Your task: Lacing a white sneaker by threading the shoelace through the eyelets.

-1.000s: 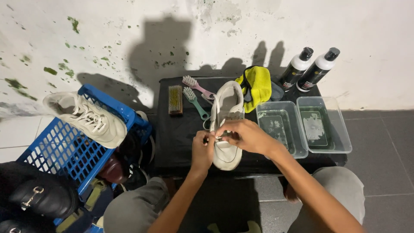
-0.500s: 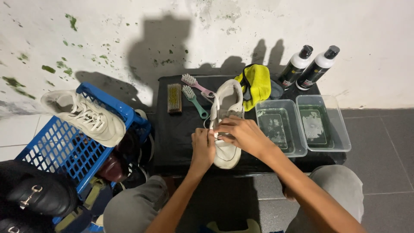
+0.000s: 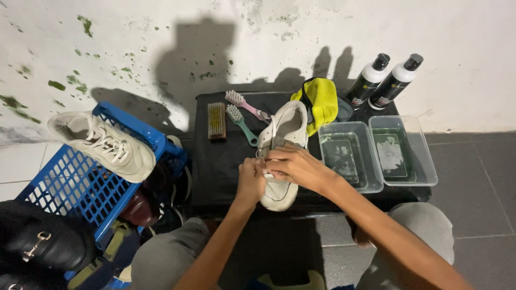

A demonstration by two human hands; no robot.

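While both hands cover its middle, the white shoe (image 3: 283, 140) lies on the black mat (image 3: 220, 166); left hand (image 3: 250, 181) and right hand (image 3: 293, 165) pinch its lace area, fingertips hidden. Blue basket (image 3: 70, 182) partly cut off.

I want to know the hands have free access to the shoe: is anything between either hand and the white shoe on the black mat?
Nothing visible. Both the left hand and right hand already rest on the white shoe at its middle. The brushes lie to its left and the yellow cloth behind it, clear of the hands.
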